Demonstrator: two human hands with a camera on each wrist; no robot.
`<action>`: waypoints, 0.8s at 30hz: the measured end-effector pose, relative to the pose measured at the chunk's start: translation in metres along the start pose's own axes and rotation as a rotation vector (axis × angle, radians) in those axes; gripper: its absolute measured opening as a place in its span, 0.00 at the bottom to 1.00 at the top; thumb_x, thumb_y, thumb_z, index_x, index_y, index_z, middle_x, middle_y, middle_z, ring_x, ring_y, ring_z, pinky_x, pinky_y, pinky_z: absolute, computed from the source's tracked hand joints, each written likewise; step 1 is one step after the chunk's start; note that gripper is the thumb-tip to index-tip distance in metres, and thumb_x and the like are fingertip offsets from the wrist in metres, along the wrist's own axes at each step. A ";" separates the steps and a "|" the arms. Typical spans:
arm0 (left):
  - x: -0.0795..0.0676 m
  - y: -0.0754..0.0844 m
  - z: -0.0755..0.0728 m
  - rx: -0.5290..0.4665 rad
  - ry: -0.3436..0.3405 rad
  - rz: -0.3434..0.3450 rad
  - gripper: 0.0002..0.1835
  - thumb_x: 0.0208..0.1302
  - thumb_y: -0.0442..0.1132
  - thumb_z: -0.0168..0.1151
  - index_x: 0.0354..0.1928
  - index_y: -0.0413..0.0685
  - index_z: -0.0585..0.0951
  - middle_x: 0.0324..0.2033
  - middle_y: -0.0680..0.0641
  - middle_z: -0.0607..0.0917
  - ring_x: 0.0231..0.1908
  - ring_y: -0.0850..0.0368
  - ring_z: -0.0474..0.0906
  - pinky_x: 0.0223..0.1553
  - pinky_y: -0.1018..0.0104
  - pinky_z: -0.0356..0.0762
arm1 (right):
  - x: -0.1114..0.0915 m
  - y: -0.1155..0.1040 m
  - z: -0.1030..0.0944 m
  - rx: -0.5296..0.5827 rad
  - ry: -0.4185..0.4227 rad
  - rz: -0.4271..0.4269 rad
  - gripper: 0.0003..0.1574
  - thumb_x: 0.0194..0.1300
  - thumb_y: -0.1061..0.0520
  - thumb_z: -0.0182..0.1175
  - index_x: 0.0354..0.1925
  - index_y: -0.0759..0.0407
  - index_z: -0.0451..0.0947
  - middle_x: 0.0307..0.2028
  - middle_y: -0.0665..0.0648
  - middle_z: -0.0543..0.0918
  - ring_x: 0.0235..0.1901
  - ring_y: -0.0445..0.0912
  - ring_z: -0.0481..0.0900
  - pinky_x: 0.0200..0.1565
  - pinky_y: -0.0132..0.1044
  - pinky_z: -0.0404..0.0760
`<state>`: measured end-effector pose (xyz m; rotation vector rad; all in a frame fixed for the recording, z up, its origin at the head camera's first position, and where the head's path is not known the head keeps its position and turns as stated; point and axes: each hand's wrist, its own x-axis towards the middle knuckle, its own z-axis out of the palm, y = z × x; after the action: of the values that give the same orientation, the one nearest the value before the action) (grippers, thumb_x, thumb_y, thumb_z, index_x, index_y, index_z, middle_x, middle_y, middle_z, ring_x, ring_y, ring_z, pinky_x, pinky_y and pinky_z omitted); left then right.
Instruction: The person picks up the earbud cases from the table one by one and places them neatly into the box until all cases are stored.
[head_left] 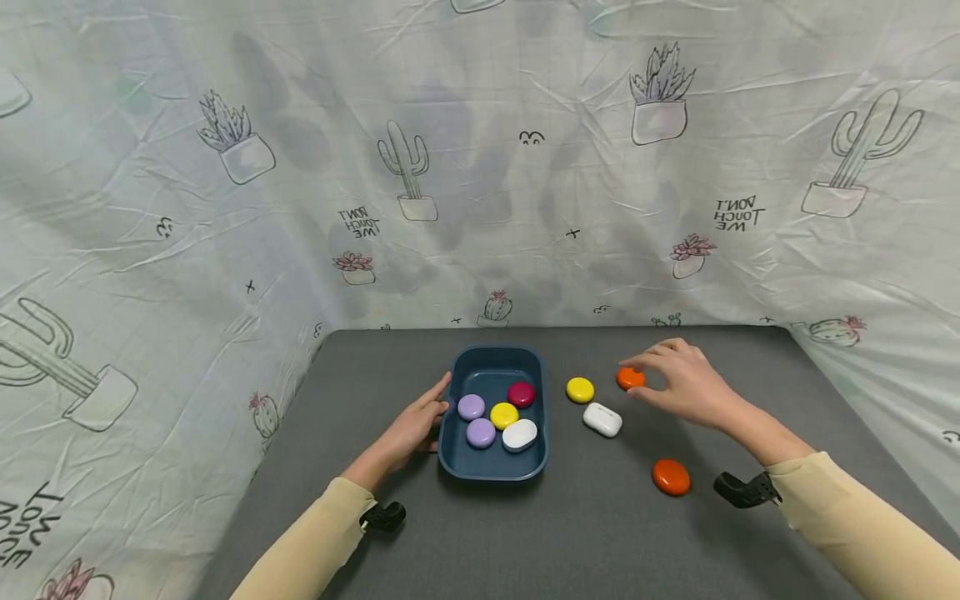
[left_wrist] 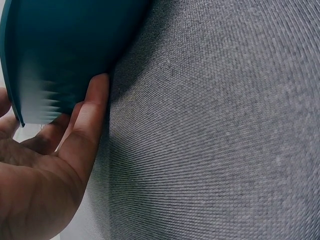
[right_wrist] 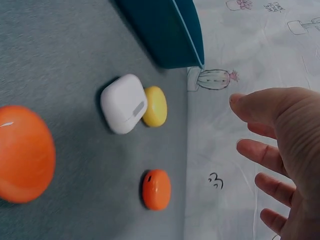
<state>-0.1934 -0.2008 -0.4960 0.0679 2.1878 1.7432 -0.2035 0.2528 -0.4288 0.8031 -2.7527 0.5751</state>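
A dark blue open box holds several smooth rounded pieces: two lilac ones, a yellow one, a crimson one and a white oval one. My left hand touches the box's left side, its extended fingers lying against the outer wall. Over on the right, my right hand hovers around a small orange rounded piece, thumb and fingers spread apart. Nothing is between them. In the right wrist view, that orange piece lies on the cloth, apart from the fingers.
Right of the box lie a yellow rounded piece and a white rounded-block piece. Another orange piece sits nearer the front. Grey cloth covers the table, and a cactus-printed curtain hangs behind it.
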 end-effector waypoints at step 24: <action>-0.021 0.000 0.024 0.000 0.044 -0.027 0.32 0.78 0.46 0.47 0.79 0.80 0.55 0.79 0.47 0.55 0.64 0.43 0.73 0.39 0.54 0.81 | -0.079 0.016 -0.010 0.025 -0.096 0.006 0.26 0.57 0.49 0.78 0.54 0.45 0.86 0.47 0.46 0.84 0.54 0.53 0.71 0.51 0.61 0.67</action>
<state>-0.1663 -0.1834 -0.4951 0.0002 2.2096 1.7459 -0.1457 0.3064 -0.4490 0.8493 -2.8409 0.5883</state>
